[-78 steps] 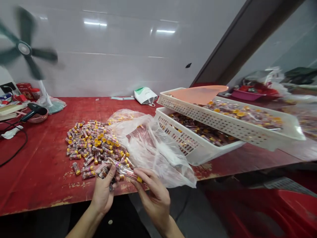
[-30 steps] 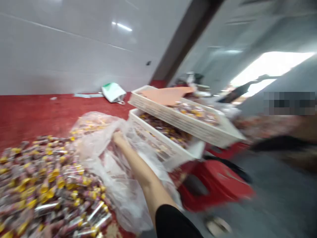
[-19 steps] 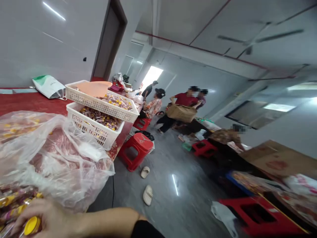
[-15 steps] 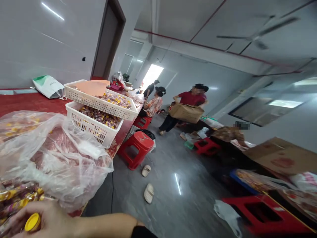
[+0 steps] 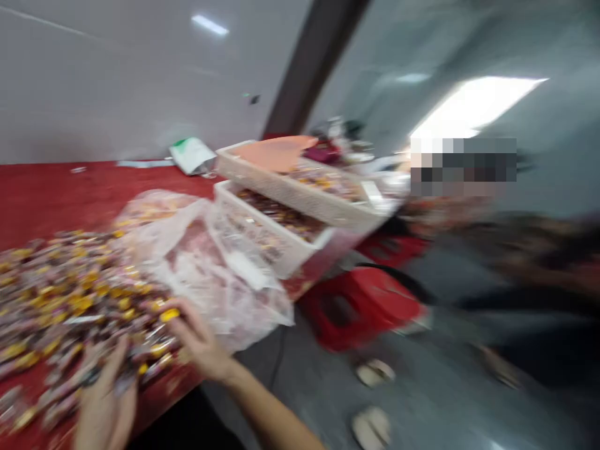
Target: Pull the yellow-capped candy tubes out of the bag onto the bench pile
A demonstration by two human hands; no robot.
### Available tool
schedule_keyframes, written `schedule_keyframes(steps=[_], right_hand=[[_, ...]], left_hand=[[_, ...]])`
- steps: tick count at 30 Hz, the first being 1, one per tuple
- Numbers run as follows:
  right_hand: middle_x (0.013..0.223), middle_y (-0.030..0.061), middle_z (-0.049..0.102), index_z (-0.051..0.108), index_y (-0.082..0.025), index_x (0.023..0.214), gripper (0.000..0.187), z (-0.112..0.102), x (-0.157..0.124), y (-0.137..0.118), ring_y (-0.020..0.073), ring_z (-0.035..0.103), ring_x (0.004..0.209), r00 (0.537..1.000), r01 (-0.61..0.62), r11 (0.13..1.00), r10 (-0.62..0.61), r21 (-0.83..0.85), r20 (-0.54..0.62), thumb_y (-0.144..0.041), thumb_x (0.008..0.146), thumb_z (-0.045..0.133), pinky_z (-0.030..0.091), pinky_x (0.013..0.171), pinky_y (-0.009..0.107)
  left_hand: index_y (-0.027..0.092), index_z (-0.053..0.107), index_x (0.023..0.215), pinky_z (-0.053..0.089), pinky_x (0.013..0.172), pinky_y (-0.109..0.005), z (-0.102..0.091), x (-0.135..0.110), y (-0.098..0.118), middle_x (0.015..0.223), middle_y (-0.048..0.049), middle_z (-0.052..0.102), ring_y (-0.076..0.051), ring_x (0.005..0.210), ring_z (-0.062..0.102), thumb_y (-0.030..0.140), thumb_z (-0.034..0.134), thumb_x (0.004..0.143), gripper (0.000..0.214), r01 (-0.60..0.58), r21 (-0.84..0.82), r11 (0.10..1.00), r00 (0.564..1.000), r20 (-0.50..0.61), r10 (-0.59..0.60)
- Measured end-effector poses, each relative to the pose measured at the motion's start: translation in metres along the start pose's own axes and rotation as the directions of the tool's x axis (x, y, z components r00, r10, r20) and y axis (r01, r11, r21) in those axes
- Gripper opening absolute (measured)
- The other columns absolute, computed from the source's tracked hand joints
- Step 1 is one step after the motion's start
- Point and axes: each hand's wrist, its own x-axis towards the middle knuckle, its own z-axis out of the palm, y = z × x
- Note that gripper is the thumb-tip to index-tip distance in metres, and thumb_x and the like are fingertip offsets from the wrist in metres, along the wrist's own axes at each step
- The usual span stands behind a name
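Observation:
The picture is smeared by motion. A heap of small yellow-capped tubes [image 5: 60,300] lies on the red table [image 5: 56,194]. My right hand [image 5: 199,344] rests at the heap's near right edge, with a yellow-capped tube [image 5: 169,314] at its fingertips. My left hand [image 5: 105,400] is at the near edge of the heap, fingers up among the tubes. Blur hides whether either hand grips anything. A crumpled clear plastic bag [image 5: 210,269] lies just right of the heap.
Two stacked white baskets [image 5: 281,194] with more tubes and an orange lid [image 5: 274,153] stand at the table's right end. A red stool [image 5: 365,306] and slippers [image 5: 372,375] are on the grey floor. A blurred person [image 5: 515,250] is at the right.
The view has swung back left from the room to the table. My right hand still sits at the heap's edge, and my left hand has come into view beside it.

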Motion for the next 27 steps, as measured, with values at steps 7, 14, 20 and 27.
schedule_keyframes(steps=[7,14,20,27], right_hand=[[0.101,0.0051,0.067,0.069,-0.026,0.104,0.028,-0.010,-0.019,0.021,0.0176,0.064,0.088,0.996,-0.032,0.968,0.052,0.248,-0.075,-0.045,0.083,0.072,0.054,0.075,0.025],[0.102,0.0046,0.064,0.066,-0.026,0.102,0.027,0.011,-0.025,0.024,0.0131,0.061,0.074,0.960,0.012,0.949,0.077,0.315,-0.268,-0.045,0.084,0.072,0.054,0.061,0.022],[0.103,0.0058,0.063,0.065,-0.027,0.104,0.020,0.012,-0.031,0.025,0.0181,0.064,0.089,0.965,0.096,0.983,-0.053,0.154,-0.257,-0.036,0.086,0.070,0.058,0.071,0.026],[0.127,0.0105,0.066,0.067,-0.029,0.122,0.029,-0.010,-0.036,0.012,0.0250,0.060,0.123,0.977,0.160,0.987,-0.157,-0.011,0.147,-0.023,0.095,0.057,0.050,0.103,0.043]], left_hand=[[0.016,0.070,0.088,0.055,0.086,-0.030,-0.014,0.019,-0.013,0.085,-0.0029,0.074,-0.017,0.087,0.070,0.014,0.089,0.059,0.034,-0.125,-0.151,0.981,0.965,-0.248,0.085],[0.016,0.070,0.087,0.053,0.066,-0.024,-0.020,0.008,-0.014,0.085,-0.0014,0.072,-0.015,0.077,0.067,0.022,0.091,0.056,0.039,-0.061,-0.144,0.988,0.983,-0.178,0.035],[0.017,0.068,0.089,0.053,0.066,-0.023,-0.019,0.003,-0.014,0.084,0.0007,0.071,-0.013,0.074,0.065,0.024,0.092,0.053,0.044,-0.060,-0.136,0.989,0.990,-0.134,0.042],[0.014,0.070,0.092,0.054,0.058,-0.024,-0.025,0.007,-0.012,0.088,-0.0056,0.072,-0.016,0.073,0.066,0.035,0.090,0.058,0.045,0.003,0.010,1.000,1.000,0.023,-0.003]])
